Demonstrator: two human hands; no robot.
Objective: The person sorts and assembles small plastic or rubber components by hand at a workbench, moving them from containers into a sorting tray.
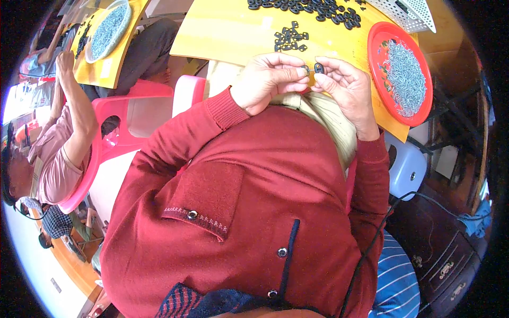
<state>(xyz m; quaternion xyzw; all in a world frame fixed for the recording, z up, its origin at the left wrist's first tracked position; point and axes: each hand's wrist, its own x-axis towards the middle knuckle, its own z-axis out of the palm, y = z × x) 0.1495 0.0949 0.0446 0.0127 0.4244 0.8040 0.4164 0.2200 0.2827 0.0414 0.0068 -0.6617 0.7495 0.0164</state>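
Both hands pinch — left hand [268,79] screw [305,68], right hand [343,85] black piece [318,68].

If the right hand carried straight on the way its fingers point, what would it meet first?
The right hand pinches a small black oval piece, fingers pointing at the left hand. It would likely first meet the thin metal pin in the left fingertips, though depth is unclear.

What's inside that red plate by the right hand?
The red plate holds a heap of small silvery metal pieces, like screws or springs. The heap covers the plate's middle, so anything beneath it is hidden.
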